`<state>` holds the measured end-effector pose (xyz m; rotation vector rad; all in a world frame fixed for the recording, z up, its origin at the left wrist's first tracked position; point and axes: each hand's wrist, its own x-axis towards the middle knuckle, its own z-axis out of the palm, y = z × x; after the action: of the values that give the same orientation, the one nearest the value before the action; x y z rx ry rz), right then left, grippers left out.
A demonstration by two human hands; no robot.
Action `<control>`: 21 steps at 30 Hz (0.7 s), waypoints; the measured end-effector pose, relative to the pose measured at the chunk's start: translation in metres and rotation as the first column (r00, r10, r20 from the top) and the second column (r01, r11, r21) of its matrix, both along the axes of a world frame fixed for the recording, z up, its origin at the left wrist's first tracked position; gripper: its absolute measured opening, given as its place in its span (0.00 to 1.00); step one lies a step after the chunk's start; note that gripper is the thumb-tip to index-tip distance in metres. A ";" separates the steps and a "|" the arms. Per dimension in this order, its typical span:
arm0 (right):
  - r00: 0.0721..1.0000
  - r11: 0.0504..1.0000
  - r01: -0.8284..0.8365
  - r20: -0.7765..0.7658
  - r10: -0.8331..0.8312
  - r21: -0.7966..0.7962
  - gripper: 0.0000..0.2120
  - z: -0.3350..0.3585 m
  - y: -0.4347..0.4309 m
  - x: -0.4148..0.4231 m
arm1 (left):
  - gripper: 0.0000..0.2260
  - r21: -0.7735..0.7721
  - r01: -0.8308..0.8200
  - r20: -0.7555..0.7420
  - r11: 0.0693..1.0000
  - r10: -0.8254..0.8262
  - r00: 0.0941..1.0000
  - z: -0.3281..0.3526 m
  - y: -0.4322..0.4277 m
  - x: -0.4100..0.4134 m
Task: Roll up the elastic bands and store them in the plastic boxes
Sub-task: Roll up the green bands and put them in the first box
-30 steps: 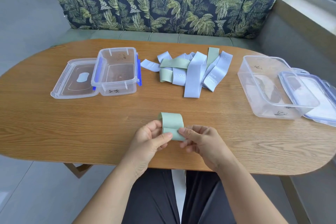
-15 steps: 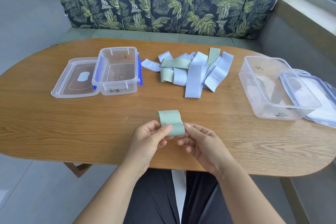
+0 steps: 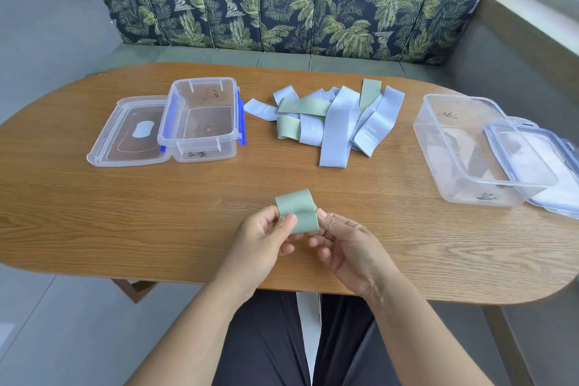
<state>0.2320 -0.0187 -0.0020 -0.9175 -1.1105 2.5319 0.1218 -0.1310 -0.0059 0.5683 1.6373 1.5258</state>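
Two hands (image 3: 261, 240), band (image 3: 297, 211), near table edge (image 3: 156, 269)

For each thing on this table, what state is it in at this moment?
Green band: partly rolled, pinched between left hand and right hand.
Band pile: unrolled, lying loose.
Small box: open, empty, small lid off beside it.
Large box: open, empty, large lid off, leaning on it.
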 end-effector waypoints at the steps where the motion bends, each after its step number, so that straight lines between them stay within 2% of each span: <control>1: 1.000 0.999 0.008 0.018 -0.009 0.036 0.13 -0.001 0.000 0.000 | 0.08 -0.019 -0.005 -0.017 1.000 0.005 1.000 -0.001 0.001 0.001; 7: 0.998 0.960 0.017 0.055 -0.033 0.279 0.16 -0.003 -0.002 0.001 | 0.08 -0.068 0.037 -0.069 0.997 -0.042 0.997 0.001 0.004 -0.001; 11: 0.997 0.929 -0.031 0.081 0.001 0.369 0.06 -0.006 -0.002 0.001 | 0.09 -0.138 0.096 -0.132 0.986 -0.114 0.985 0.002 0.001 -0.006; 14: 0.993 0.893 -0.058 0.115 0.007 0.446 0.06 -0.008 -0.005 0.001 | 0.10 -0.138 0.135 -0.076 0.981 -0.146 0.986 -0.001 -0.001 -0.008; 18: 0.988 0.872 -0.033 0.149 -0.046 0.489 0.08 -0.009 -0.007 0.000 | 0.08 -0.089 0.002 0.014 0.996 -0.001 1.000 -0.003 0.002 -0.004; 21: 0.979 0.862 -0.020 0.184 -0.086 0.506 0.11 -0.009 -0.009 -0.001 | 0.08 -0.077 -0.092 -0.043 0.993 0.089 0.995 -0.004 0.004 0.000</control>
<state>0.2306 -0.0278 -0.0111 -1.0351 -1.6939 1.9800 0.1218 -0.1271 -0.0097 0.4901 1.7664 1.5158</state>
